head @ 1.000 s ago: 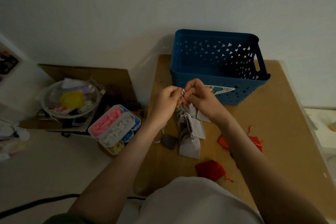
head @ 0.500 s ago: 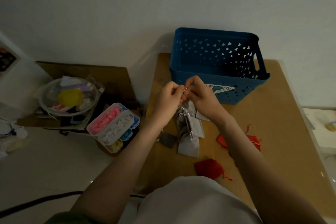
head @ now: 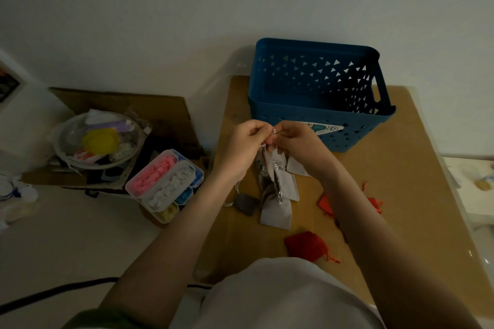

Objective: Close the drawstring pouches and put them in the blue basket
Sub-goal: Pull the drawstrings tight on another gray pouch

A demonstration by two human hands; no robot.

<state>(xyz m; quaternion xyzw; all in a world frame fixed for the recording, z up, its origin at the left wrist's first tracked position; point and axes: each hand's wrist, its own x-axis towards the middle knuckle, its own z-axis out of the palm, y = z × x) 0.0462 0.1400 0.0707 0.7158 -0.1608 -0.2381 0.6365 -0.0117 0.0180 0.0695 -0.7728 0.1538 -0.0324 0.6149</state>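
Note:
My left hand (head: pixel 244 144) and my right hand (head: pixel 299 143) meet above the table in front of the blue basket (head: pixel 318 115), both pinching the silver drawstring of a grey pouch (head: pixel 263 168) that hangs below them. The basket looks empty inside. More grey pouches (head: pixel 276 211) lie in a heap under the hands. A dark grey pouch (head: pixel 246 203) lies left of the heap. One red pouch (head: pixel 306 246) lies near my body, and another red pouch (head: pixel 326 201) is partly hidden by my right forearm.
The brown table (head: pixel 401 195) ends at the wall behind the basket. Left of it, lower down, stand a compartment box of pink, white and blue pieces (head: pixel 165 184), a clear bowl with a yellow lid (head: pixel 100 140) and flat cardboard (head: pixel 149 107).
Both hands stay joined on the drawstring and have lifted slightly toward the basket; the grey pouch hangs a little higher. Nothing else has moved.

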